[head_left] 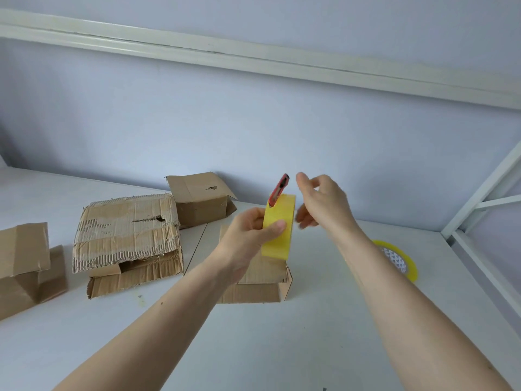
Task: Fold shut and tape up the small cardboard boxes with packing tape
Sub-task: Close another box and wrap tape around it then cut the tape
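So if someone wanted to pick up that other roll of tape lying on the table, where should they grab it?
Probably from above. The spare tape roll lies flat on the table, hole facing up, partly hidden behind the right forearm. Fingers could go into the hole with the thumb on the outer rim, pinching the ring's wall. Coming from the near right side would likely avoid the cardboard boxes.

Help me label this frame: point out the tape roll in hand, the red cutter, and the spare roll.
tape roll (277, 238), head view, on its yellow outer band.
red cutter (279, 190), head view, on its body.
spare roll (400, 258), head view, on its patterned core.
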Demonstrator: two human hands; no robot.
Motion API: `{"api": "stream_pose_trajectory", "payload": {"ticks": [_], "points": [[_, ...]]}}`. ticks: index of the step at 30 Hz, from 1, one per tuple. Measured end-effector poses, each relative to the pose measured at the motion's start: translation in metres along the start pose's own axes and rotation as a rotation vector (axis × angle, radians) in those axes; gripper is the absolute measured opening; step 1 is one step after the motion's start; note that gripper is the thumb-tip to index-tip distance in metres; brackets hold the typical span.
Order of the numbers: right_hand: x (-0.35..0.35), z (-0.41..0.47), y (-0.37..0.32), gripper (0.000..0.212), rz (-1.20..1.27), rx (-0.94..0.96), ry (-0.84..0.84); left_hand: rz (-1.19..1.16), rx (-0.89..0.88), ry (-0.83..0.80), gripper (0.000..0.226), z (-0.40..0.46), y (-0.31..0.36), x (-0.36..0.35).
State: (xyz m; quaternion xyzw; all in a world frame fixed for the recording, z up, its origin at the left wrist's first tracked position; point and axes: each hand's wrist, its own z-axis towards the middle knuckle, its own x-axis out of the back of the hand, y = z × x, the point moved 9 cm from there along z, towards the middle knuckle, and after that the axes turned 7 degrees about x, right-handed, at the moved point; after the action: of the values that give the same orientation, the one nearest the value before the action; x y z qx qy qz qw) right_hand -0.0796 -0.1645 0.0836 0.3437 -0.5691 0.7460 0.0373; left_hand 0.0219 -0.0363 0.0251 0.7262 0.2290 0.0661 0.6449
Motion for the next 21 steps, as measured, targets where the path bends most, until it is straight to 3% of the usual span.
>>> {"api": "stream_pose_trajectory", "payload": {"ticks": [2, 5, 7, 9, 13, 15, 19, 21], "points": [[0.017, 0.004, -0.021, 0.035, -0.244, 0.209, 0.046, -0.035, -0.001, -0.014, 0.033, -0.002, 0.001, 0.005], [-0.006, 0.0, -0.056, 0.036, -0.336, 0.607, -0.26, -0.04, -0.002, -0.067, 0.047, -0.004, 0.004, 0.008], [-0.027, -0.002, -0.058, 0.034, -0.43, 0.659, -0.454, -0.041, 0.004, -0.095, 0.052, -0.005, 0.007, 0.008], [-0.031, 0.001, -0.06, 0.025, -0.419, 0.667, -0.499, -0.049, 0.013, -0.119, 0.053, -0.007, 0.007, 0.008], [-0.026, 0.003, -0.065, 0.012, -0.312, 0.707, -0.454, -0.033, 0.011, -0.132, 0.05, -0.007, 0.009, 0.012], [-0.023, 0.007, -0.067, 0.015, -0.304, 0.682, -0.392, 0.003, 0.009, -0.122, 0.049, -0.008, 0.008, 0.015], [0.028, 0.019, -0.1, 0.023, -0.119, 0.643, -0.041, 0.066, 0.023, -0.089, 0.041, -0.01, -0.001, 0.016], [0.033, 0.02, -0.106, 0.029, -0.219, 0.603, -0.076, 0.013, 0.0, -0.057, 0.039, -0.009, 0.009, 0.019]]}}
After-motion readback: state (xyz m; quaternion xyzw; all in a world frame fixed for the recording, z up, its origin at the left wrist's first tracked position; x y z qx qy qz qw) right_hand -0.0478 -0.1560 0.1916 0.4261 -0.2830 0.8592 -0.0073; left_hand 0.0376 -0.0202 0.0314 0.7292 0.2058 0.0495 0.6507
